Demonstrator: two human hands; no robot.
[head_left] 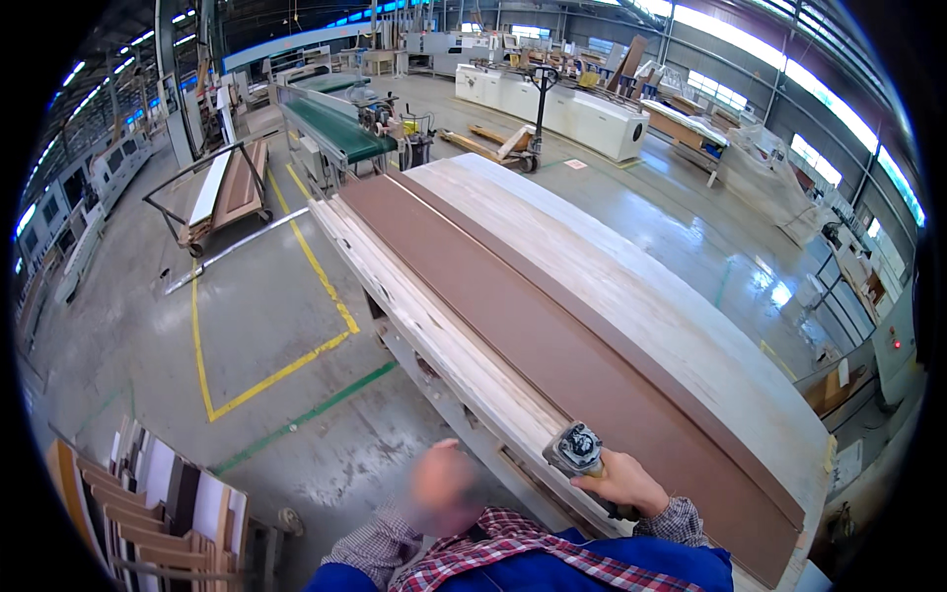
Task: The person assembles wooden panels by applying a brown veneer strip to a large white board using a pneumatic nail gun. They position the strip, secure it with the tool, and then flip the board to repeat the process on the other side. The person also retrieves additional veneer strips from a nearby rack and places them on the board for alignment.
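My right hand (631, 483) is wrapped round a handheld power tool (574, 450) with a dusty black-and-grey round head. The tool is at the near left edge of a long brown panel (552, 345), by the pale wooden strips along the bench side. The panel has a raised lip along its far long edge and lies on a wide, pale wooden worktable (612, 266). My left hand (441, 488) is raised in front of my body, off the table's left side. It is blurred, so its fingers and anything in them cannot be made out.
A green-topped conveyor (340, 128) stands beyond the table's far end, and a pallet jack (538, 118) is behind it. At left is a wheeled cart (222, 192) with long boards. A rack of narrow board pieces (158, 503) stands at lower left.
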